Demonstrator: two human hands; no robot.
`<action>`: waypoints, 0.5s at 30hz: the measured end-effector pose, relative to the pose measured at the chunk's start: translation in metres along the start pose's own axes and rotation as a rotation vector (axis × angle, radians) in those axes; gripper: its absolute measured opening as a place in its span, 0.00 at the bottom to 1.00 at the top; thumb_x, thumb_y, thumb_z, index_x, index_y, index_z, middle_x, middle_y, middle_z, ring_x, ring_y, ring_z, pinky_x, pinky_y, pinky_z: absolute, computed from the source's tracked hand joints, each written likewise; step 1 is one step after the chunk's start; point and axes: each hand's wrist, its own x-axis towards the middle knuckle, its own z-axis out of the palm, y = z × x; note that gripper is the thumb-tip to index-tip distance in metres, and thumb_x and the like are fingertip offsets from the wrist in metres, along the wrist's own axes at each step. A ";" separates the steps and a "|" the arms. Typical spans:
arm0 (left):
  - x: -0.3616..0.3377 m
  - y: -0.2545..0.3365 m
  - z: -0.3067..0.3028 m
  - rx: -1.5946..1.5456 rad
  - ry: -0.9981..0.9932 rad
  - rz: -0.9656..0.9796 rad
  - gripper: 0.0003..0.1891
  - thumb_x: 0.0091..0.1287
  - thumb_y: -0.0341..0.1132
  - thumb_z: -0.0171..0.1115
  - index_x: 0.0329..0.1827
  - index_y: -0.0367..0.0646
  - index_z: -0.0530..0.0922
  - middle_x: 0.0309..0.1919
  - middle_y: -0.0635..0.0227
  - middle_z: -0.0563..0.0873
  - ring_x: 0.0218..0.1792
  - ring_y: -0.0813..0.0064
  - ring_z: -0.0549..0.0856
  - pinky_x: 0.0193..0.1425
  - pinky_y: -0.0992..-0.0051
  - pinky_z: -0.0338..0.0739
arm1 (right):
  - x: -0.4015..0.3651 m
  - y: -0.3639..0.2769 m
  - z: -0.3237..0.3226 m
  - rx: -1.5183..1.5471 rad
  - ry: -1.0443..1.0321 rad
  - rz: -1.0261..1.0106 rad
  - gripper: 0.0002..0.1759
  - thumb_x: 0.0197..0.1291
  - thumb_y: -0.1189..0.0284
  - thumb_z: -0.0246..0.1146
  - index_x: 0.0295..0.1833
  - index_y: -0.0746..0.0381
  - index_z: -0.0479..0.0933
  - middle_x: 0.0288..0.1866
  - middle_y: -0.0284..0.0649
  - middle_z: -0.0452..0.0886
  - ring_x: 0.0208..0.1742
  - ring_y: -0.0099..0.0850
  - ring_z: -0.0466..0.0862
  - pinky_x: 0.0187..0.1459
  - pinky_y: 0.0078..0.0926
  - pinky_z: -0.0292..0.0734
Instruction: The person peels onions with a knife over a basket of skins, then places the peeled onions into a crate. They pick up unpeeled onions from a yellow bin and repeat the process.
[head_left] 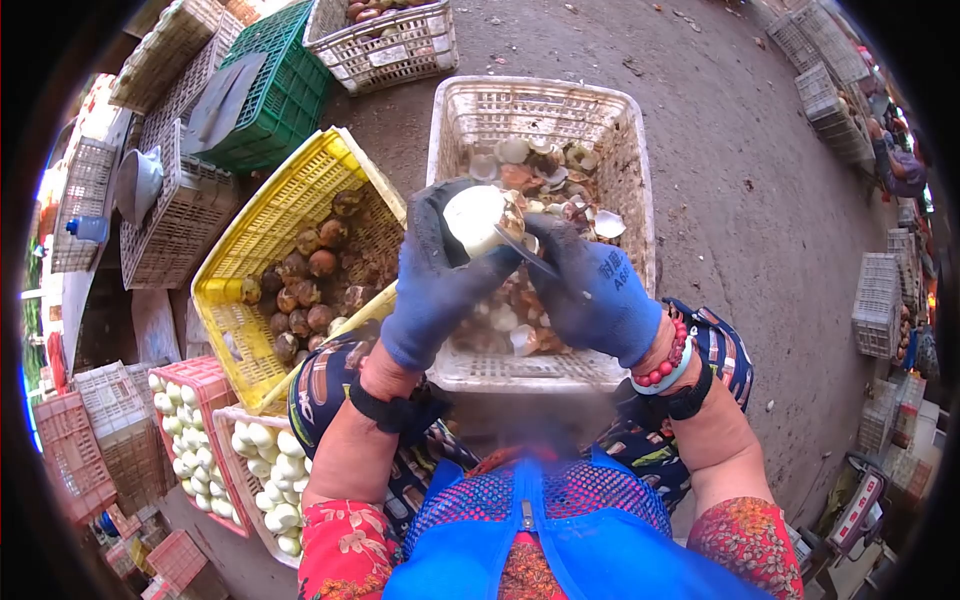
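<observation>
Peeling over the white basket [636, 170], the left hand [435, 285] has its grip closed round a half-pared bulb [473, 218]; the right hand [592, 292] clasps a knife [527, 257]. The bulb looks firm, wet, slippery: cup it from behind.

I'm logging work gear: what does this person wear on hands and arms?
Both the left hand and right hand wear blue gloves; the right glove carries pale lettering. A black band circles the left wrist. The right wrist has a red bead bracelet, a pale blue band and a black strap. Red floral sleeves cover the upper arms.
</observation>
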 end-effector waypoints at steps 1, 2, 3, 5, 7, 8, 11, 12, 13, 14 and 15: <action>0.000 0.001 -0.001 -0.026 -0.007 -0.033 0.33 0.57 0.32 0.76 0.63 0.38 0.67 0.51 0.64 0.80 0.52 0.77 0.81 0.57 0.75 0.79 | 0.003 -0.004 -0.004 -0.036 -0.015 0.003 0.34 0.51 0.78 0.64 0.67 0.65 0.67 0.33 0.51 0.82 0.32 0.50 0.83 0.31 0.45 0.76; -0.001 0.002 -0.001 -0.053 -0.014 -0.067 0.33 0.57 0.32 0.76 0.63 0.37 0.67 0.51 0.64 0.80 0.51 0.77 0.81 0.56 0.76 0.79 | 0.005 -0.006 -0.006 -0.073 -0.031 0.006 0.34 0.51 0.78 0.64 0.67 0.65 0.67 0.33 0.51 0.82 0.32 0.50 0.84 0.31 0.45 0.77; -0.001 0.004 -0.002 -0.080 -0.021 -0.102 0.33 0.57 0.33 0.76 0.62 0.37 0.67 0.51 0.64 0.80 0.51 0.77 0.82 0.56 0.76 0.79 | 0.006 -0.005 -0.004 -0.106 -0.006 -0.002 0.34 0.52 0.77 0.64 0.68 0.65 0.66 0.33 0.51 0.82 0.32 0.49 0.84 0.31 0.45 0.77; -0.003 0.005 -0.002 -0.086 -0.028 -0.144 0.31 0.58 0.32 0.75 0.61 0.37 0.67 0.51 0.64 0.80 0.50 0.77 0.82 0.55 0.75 0.79 | 0.007 0.001 0.002 -0.178 0.041 -0.014 0.34 0.52 0.76 0.64 0.68 0.65 0.66 0.34 0.50 0.83 0.33 0.48 0.84 0.32 0.44 0.77; -0.002 0.003 -0.002 -0.087 -0.029 -0.139 0.31 0.58 0.32 0.75 0.61 0.37 0.68 0.51 0.64 0.80 0.50 0.77 0.82 0.55 0.75 0.80 | 0.006 0.001 0.006 -0.207 0.069 0.010 0.35 0.53 0.75 0.64 0.68 0.65 0.65 0.34 0.50 0.83 0.33 0.47 0.84 0.32 0.44 0.77; -0.002 -0.001 -0.004 -0.082 -0.026 -0.113 0.31 0.58 0.31 0.74 0.62 0.37 0.68 0.51 0.64 0.80 0.50 0.77 0.82 0.55 0.75 0.80 | 0.007 0.001 0.008 -0.219 0.083 0.021 0.35 0.53 0.75 0.64 0.69 0.65 0.65 0.34 0.50 0.83 0.33 0.46 0.85 0.32 0.44 0.77; -0.004 -0.005 -0.004 0.046 -0.020 -0.037 0.31 0.58 0.30 0.73 0.63 0.37 0.68 0.50 0.64 0.81 0.49 0.77 0.83 0.54 0.74 0.80 | 0.005 -0.008 0.012 -0.288 0.028 0.170 0.32 0.57 0.75 0.61 0.69 0.66 0.65 0.37 0.51 0.84 0.36 0.48 0.85 0.35 0.43 0.78; -0.005 -0.005 -0.003 0.107 -0.020 -0.011 0.30 0.58 0.30 0.72 0.63 0.37 0.68 0.50 0.63 0.81 0.49 0.77 0.83 0.54 0.74 0.80 | 0.005 -0.004 0.014 -0.213 0.027 0.224 0.30 0.59 0.74 0.61 0.67 0.67 0.66 0.39 0.52 0.84 0.37 0.48 0.85 0.37 0.42 0.79; -0.006 -0.005 -0.002 0.053 -0.031 -0.029 0.31 0.58 0.29 0.71 0.63 0.36 0.67 0.50 0.62 0.81 0.49 0.77 0.83 0.53 0.74 0.80 | 0.006 0.004 0.017 -0.139 0.028 0.280 0.27 0.61 0.74 0.60 0.66 0.67 0.67 0.41 0.53 0.84 0.39 0.49 0.85 0.38 0.41 0.79; -0.008 -0.004 0.000 -0.002 -0.043 -0.047 0.31 0.58 0.29 0.71 0.63 0.36 0.67 0.50 0.62 0.81 0.48 0.76 0.83 0.52 0.74 0.81 | 0.006 0.012 0.020 -0.066 0.030 0.336 0.25 0.63 0.73 0.59 0.65 0.68 0.69 0.43 0.54 0.83 0.41 0.49 0.85 0.40 0.40 0.80; -0.009 -0.002 0.001 -0.058 -0.055 -0.063 0.31 0.57 0.28 0.70 0.63 0.35 0.67 0.50 0.61 0.82 0.48 0.76 0.83 0.52 0.74 0.81 | 0.005 0.019 0.021 0.037 0.034 0.311 0.23 0.64 0.73 0.58 0.64 0.68 0.70 0.44 0.55 0.83 0.42 0.49 0.85 0.42 0.39 0.79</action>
